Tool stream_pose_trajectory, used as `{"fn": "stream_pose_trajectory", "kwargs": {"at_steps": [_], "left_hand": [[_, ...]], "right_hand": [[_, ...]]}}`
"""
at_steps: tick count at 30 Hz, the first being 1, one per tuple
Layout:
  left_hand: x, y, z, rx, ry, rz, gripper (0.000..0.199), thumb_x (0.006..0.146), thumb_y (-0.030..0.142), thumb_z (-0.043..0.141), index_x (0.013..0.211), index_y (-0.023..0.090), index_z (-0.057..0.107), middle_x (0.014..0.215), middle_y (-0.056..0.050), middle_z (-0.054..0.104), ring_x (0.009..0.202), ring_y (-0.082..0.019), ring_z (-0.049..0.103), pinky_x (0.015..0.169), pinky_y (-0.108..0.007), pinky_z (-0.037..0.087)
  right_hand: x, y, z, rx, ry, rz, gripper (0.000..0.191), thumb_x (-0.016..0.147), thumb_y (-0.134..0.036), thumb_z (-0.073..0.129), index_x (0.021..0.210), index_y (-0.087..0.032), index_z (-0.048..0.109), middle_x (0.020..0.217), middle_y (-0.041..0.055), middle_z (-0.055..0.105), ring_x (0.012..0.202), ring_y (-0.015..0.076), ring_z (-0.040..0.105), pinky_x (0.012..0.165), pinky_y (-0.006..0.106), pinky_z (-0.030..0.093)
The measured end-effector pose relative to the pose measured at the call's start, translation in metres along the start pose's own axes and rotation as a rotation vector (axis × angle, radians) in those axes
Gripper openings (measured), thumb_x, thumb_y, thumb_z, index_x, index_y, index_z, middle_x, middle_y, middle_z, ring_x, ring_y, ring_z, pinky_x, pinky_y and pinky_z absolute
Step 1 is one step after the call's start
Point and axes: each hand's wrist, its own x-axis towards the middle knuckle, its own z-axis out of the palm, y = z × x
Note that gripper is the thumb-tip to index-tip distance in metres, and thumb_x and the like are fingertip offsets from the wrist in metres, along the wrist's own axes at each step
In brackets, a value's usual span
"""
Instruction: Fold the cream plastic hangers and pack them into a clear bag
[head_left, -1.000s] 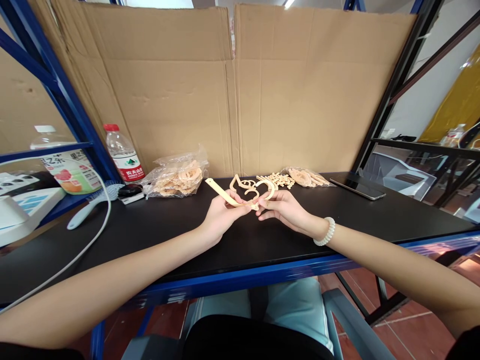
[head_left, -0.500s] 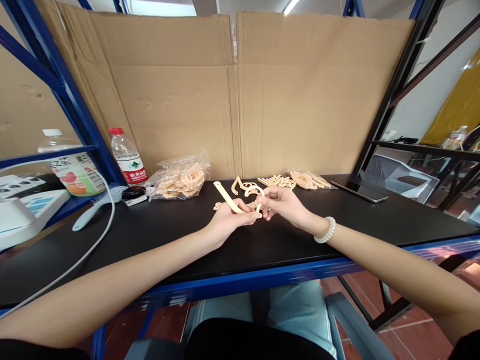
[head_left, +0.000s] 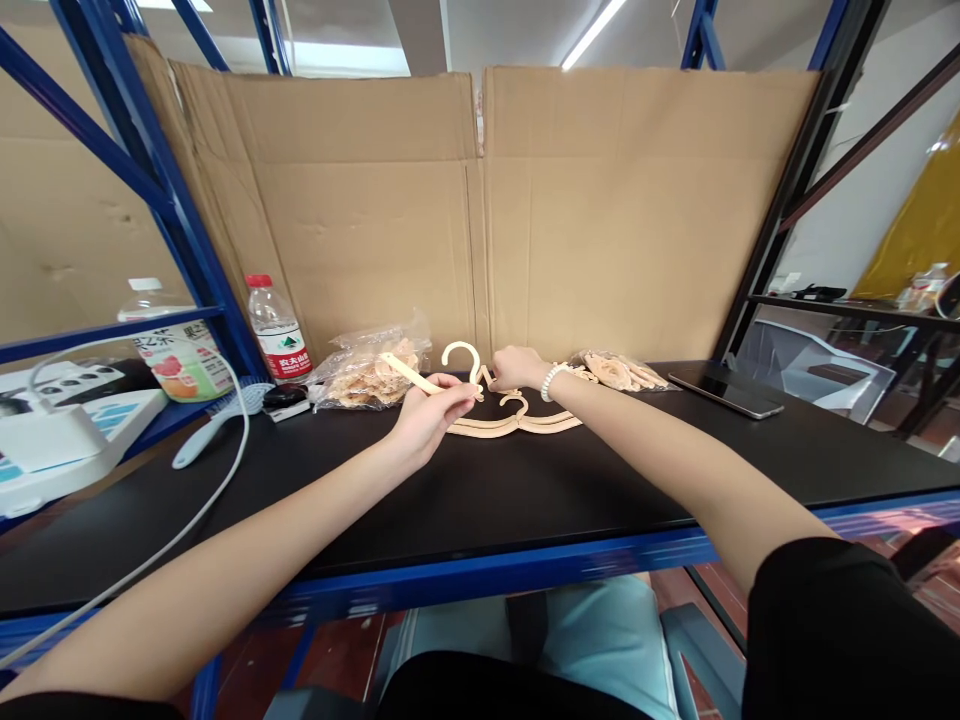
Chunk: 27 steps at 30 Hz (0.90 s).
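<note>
My left hand is closed, pinching a pale wooden hanger arm that points up to the left. At the fingertips a curved hanger hook stands up from the arm's end. Farther forward and to the right, my right hand reaches down among loose wooden pieces with its fingers curled. What lies under those fingers is hidden. A wooden hanger with its own hook lies on the black tabletop, just below the right wrist. A loose piece shows beside the right fingers.
Behind the hands stand a plastic bag of wooden pieces and a second bag. A phone lies at right. On the left are a red-capped bottle, a hairbrush and a white cable. Cardboard panels close the back.
My right hand has left the hook and moved forward to the loose pieces. My left hand has shifted left with the arm and hook. The hanger on the table now shows.
</note>
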Motion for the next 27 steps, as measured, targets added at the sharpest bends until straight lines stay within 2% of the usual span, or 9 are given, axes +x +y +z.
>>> {"fn": "stream_pose_trajectory", "kwargs": {"at_steps": [2,5,12,14,16,18,21,25,27], "left_hand": [[0.005,0.004,-0.004,-0.018,0.032,0.030,0.032,0.055,0.016,0.088,0.061,0.015,0.057,0.067,0.002,0.061,0.071,-0.010,0.062,0.072,-0.021,0.055],[0.008,0.006,-0.008,-0.032,0.053,0.036,0.033,0.054,0.016,0.089,0.061,0.015,0.056,0.066,0.002,0.061,0.070,-0.009,0.062,0.072,-0.021,0.054],[0.006,0.004,-0.006,-0.041,0.035,0.031,0.030,0.057,0.016,0.087,0.067,0.014,0.058,0.069,0.000,0.064,0.071,-0.010,0.063,0.071,-0.021,0.055],[0.004,0.003,-0.005,-0.035,0.026,0.024,0.030,0.059,0.015,0.086,0.069,0.014,0.058,0.069,0.000,0.064,0.069,-0.009,0.063,0.070,-0.020,0.055],[0.003,0.002,-0.005,-0.026,0.013,0.005,0.029,0.060,0.014,0.085,0.072,0.014,0.059,0.069,-0.001,0.065,0.066,-0.009,0.063,0.067,-0.020,0.055],[0.003,0.000,-0.005,-0.021,-0.004,-0.019,0.027,0.062,0.011,0.084,0.074,0.013,0.060,0.068,-0.001,0.065,0.063,-0.010,0.063,0.063,-0.019,0.054],[0.002,-0.004,-0.003,-0.026,-0.034,-0.047,0.022,0.065,0.008,0.081,0.076,0.012,0.063,0.069,-0.002,0.066,0.063,-0.010,0.064,0.064,-0.018,0.054],[-0.001,-0.009,0.001,-0.022,-0.098,-0.096,0.025,0.068,0.004,0.079,0.090,0.011,0.071,0.070,-0.003,0.067,0.063,-0.011,0.065,0.066,-0.020,0.056],[-0.003,-0.013,0.002,-0.017,-0.132,-0.126,0.029,0.068,0.002,0.079,0.095,0.010,0.072,0.071,-0.003,0.067,0.063,-0.011,0.065,0.066,-0.022,0.056]], "right_hand": [[0.006,-0.004,0.002,-0.032,-0.028,0.009,0.033,0.070,-0.029,0.075,0.099,-0.014,0.073,0.103,0.0194,0.072,0.100,0.0325,0.066,0.073,0.032,0.049],[0.011,-0.006,0.002,-0.042,-0.055,0.031,0.035,0.067,-0.024,0.076,0.100,-0.013,0.073,0.103,0.0194,0.072,0.097,0.0317,0.067,0.072,0.032,0.049],[0.017,-0.014,-0.004,0.064,-0.089,0.029,0.026,0.078,-0.035,0.069,0.088,-0.012,0.075,0.091,0.0160,0.073,0.084,0.0263,0.069,0.065,0.030,0.047],[0.018,-0.007,-0.006,0.111,-0.098,0.035,0.032,0.086,-0.040,0.060,0.081,-0.012,0.075,0.085,0.0139,0.073,0.078,0.0223,0.069,0.063,0.027,0.046],[0.018,0.006,-0.008,0.138,-0.084,0.074,0.037,0.092,-0.039,0.054,0.083,-0.009,0.073,0.086,0.0144,0.073,0.077,0.0206,0.068,0.062,0.027,0.046],[0.015,0.021,-0.008,0.148,-0.084,0.136,0.034,0.093,-0.037,0.055,0.089,-0.007,0.071,0.089,0.0144,0.071,0.078,0.0197,0.067,0.063,0.027,0.048],[0.008,0.035,-0.003,0.180,-0.147,0.201,0.030,0.093,-0.038,0.060,0.098,-0.009,0.066,0.092,0.0075,0.068,0.077,0.0162,0.065,0.068,0.030,0.054],[0.002,0.035,0.011,0.248,-0.220,0.240,0.029,0.094,-0.038,0.059,0.105,-0.012,0.063,0.096,0.0046,0.066,0.078,0.0145,0.065,0.069,0.031,0.056],[0.003,0.032,0.016,0.282,-0.233,0.259,0.027,0.092,-0.037,0.061,0.098,-0.011,0.065,0.087,0.0040,0.067,0.071,0.0128,0.063,0.064,0.028,0.054]]}}
